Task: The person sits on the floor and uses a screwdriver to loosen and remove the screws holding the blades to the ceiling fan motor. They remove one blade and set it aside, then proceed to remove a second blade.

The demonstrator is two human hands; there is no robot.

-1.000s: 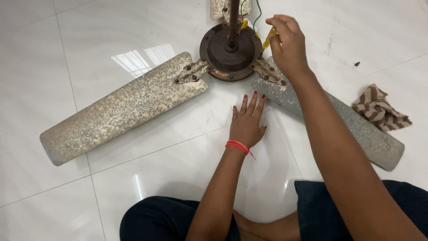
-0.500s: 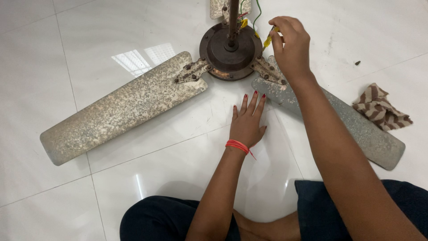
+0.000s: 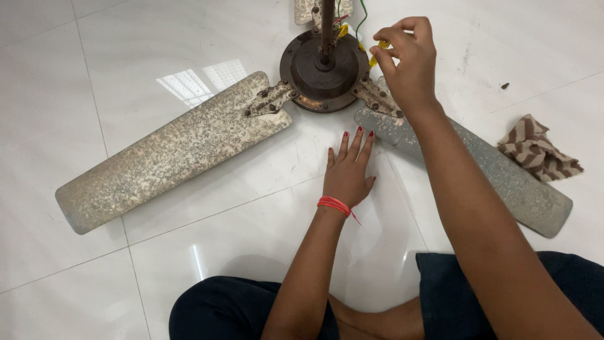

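Head view looks down on an old ceiling fan [image 3: 324,66] lying on the white tiled floor [image 3: 189,252]. Right hand [image 3: 408,63] hovers just beside the rusty brown motor hub, its fingers [image 3: 393,39] pinched on a small yellow piece [image 3: 375,55] near the coloured wires [image 3: 352,25]. Left hand [image 3: 349,173] rests flat on the floor, fingers spread open, between the two speckled blades and close to the right blade [image 3: 465,164]. A striped cloth [image 3: 541,154] lies well apart to the right.
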